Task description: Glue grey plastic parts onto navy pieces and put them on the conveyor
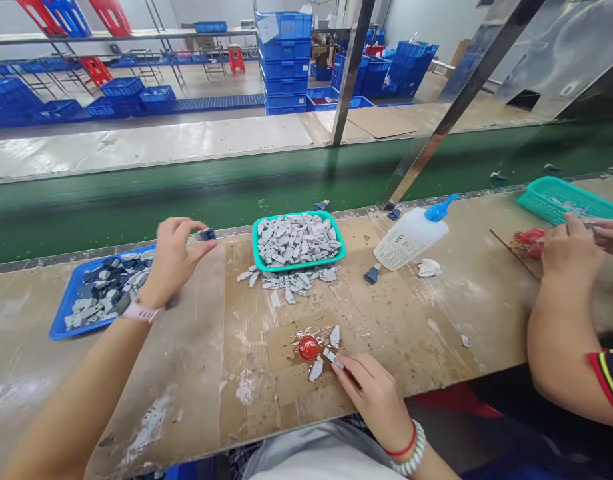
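Grey piece (330, 356) sits pinched in our right hand (377, 397), lower centre of the frame, its long axis slanting up-left from the grip beside the red cap (308, 347), while our farther left hand (177, 256), centre left, pinches a dark piece (207, 235).

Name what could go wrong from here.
The small red dish sits close to the right hand; a nudge might tip it. The left hand pinches a dark piece, which could slip. The green basket is heaped with gray pieces; a bump might shed some.
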A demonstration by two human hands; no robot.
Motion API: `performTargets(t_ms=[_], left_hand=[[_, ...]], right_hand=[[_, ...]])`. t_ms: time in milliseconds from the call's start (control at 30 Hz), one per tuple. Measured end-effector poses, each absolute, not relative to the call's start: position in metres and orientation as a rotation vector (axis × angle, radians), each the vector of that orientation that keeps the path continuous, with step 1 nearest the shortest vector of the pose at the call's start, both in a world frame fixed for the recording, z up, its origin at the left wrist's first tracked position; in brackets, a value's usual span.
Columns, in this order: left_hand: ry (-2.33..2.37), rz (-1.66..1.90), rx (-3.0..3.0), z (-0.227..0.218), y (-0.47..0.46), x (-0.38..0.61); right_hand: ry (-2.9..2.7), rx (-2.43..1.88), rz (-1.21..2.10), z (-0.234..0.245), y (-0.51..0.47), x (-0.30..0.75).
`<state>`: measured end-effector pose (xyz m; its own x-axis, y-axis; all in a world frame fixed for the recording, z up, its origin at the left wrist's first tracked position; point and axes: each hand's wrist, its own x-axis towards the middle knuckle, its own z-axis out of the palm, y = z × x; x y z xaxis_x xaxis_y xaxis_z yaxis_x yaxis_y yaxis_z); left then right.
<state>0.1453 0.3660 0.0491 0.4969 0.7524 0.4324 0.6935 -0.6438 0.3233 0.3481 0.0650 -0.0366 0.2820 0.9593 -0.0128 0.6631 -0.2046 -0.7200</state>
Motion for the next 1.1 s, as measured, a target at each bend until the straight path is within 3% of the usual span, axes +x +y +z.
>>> performTargets(t_ms=[100,300,567,867,1100], left_hand=[[1.203,0.965,2.512,0.054,0.317,0.103],[1.111,1.034,1.752,0.042,0.216,0.077],[0.959,0.646,1.552,0.012,0.154,0.158],[0.788,0.609,1.492,0.044,0.137,0.201],[0.818,0.701,1.513,0.033,0.131,0.209]], right_hand=[[-1.506,-1.95,0.671,-0.034,0.065,0.35],[-1.13,-1.835,1.019,-0.016,0.076,0.367],[-0.759,-1.438,1.288,0.01,0.078,0.368],[-1.269,-1.455,0.934,0.043,0.077,0.356],[-1.506,-1.495,0.698,0.041,0.081,0.346]])
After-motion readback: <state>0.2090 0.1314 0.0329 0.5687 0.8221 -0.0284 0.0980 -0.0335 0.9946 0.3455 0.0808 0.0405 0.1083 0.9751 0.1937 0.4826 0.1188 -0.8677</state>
